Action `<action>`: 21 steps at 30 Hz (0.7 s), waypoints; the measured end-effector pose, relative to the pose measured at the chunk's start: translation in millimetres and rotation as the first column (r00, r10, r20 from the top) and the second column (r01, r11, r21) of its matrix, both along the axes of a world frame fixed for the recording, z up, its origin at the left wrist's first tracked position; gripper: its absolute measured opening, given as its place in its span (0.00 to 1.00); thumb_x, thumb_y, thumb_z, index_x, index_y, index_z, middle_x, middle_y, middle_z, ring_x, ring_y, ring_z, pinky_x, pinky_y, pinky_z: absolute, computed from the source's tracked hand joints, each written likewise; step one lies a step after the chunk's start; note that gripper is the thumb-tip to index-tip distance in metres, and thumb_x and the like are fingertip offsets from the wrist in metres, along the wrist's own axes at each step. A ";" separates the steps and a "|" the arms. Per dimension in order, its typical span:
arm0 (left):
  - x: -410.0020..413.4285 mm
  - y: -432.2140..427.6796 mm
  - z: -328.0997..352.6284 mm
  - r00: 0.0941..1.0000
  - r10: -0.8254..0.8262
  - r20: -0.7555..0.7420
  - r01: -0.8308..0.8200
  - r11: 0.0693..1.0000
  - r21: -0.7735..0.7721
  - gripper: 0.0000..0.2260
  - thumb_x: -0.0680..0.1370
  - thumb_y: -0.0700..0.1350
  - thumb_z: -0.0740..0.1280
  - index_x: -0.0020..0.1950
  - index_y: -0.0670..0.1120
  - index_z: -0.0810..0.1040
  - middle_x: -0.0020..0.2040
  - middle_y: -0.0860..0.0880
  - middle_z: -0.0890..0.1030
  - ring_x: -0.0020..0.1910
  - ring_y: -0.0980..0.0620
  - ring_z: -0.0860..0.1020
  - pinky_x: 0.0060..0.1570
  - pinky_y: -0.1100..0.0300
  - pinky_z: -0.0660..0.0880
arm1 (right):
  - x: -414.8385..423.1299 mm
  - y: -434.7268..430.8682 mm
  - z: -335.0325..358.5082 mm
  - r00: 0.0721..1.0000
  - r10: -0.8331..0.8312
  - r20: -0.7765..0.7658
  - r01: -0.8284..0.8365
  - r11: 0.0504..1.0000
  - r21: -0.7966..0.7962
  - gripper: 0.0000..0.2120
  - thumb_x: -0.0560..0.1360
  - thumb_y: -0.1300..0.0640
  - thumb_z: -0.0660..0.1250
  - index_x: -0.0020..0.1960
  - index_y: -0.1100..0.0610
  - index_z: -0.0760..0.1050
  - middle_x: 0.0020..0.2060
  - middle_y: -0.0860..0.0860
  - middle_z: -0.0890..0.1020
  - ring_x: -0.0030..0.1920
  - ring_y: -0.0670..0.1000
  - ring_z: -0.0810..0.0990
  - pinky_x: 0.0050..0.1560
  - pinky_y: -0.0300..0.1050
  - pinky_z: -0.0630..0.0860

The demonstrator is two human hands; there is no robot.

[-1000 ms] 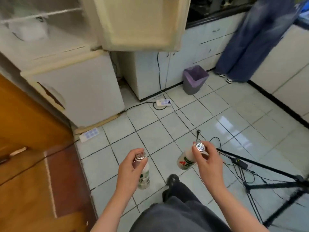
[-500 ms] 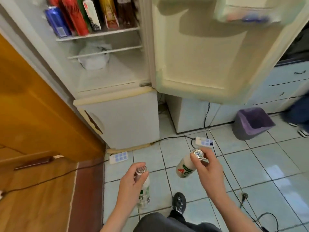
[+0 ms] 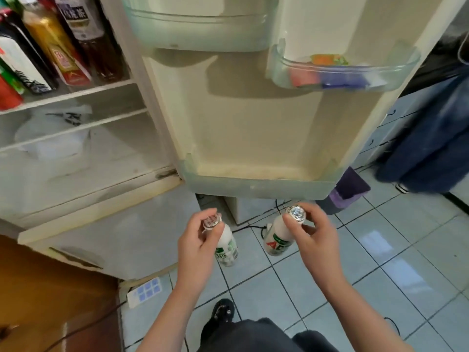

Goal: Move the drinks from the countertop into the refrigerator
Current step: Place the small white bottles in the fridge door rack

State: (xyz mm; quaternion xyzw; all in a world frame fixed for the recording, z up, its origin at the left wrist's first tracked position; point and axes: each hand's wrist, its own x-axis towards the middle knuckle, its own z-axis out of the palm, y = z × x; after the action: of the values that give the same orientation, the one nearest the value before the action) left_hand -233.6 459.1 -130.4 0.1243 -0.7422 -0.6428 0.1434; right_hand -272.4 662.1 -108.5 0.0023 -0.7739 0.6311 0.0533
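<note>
Left hand (image 3: pixel 196 243) pinches the left bottle (image 3: pixel 227 246) by its foil top, right hand (image 3: pixel 317 241) pinches the right bottle (image 3: pixel 277 238) likewise, both at 6 o'clock below the open fridge door (image 3: pixel 241 123); probably best to lift them upright, clearing the door shelf (image 3: pixel 253 188) lip at 12 o'clock.

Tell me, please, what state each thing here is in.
refrigerator door, open.
left hand, grips the green-label bottle by its neck.
green-label bottle, foil-capped, roughly upright.
right hand, grips the red-label bottle by its top.
red-label bottle, foil-capped, tilted.
</note>
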 end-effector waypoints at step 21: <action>-194.2 4.0 25.3 0.946 -0.265 -0.188 0.236 0.958 -0.166 0.12 0.77 0.43 0.68 0.56 0.59 0.74 0.52 0.65 0.77 0.52 0.67 0.76 0.51 0.75 0.69 | -142.1 -44.2 18.6 0.954 -0.261 -0.146 0.287 0.937 0.201 0.12 0.74 0.48 0.68 0.56 0.49 0.76 0.47 0.41 0.80 0.49 0.44 0.79 0.53 0.50 0.78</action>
State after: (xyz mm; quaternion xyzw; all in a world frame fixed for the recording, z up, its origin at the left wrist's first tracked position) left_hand -427.7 463.1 -105.1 -0.0497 -0.7764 -0.6111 0.1458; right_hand -414.5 617.8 -89.9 -0.0630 -0.8272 0.5266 0.1854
